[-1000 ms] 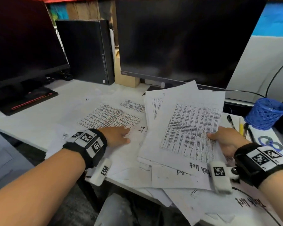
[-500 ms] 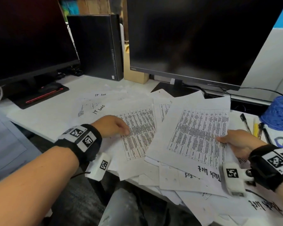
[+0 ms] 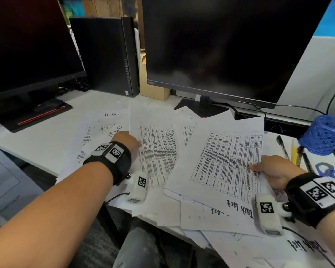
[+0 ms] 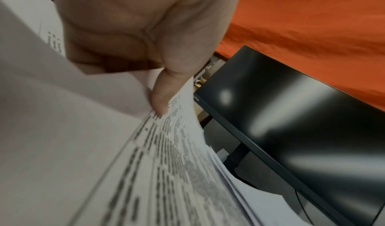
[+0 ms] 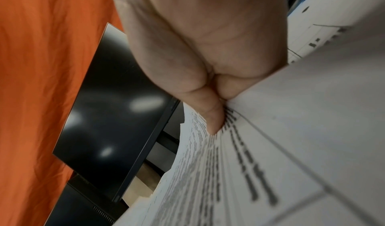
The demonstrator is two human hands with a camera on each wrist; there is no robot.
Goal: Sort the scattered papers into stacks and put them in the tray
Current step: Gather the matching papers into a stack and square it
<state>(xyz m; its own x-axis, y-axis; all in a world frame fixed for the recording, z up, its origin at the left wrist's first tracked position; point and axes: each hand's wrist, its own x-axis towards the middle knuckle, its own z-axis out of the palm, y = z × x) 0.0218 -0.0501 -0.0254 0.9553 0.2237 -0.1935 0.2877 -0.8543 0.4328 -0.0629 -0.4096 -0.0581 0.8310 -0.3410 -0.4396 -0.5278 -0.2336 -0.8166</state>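
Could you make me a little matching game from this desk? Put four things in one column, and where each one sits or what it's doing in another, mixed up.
Things:
1. blue pen cup
2. right hand
3. computer tower
4. scissors

Places or states:
A. between the two monitors
B. far right of the desk, upright
C. pinching the edge of a printed table sheet
D. lying flat, nearer than the pen cup

Pairs: 1-B, 2-C, 3-A, 4-D
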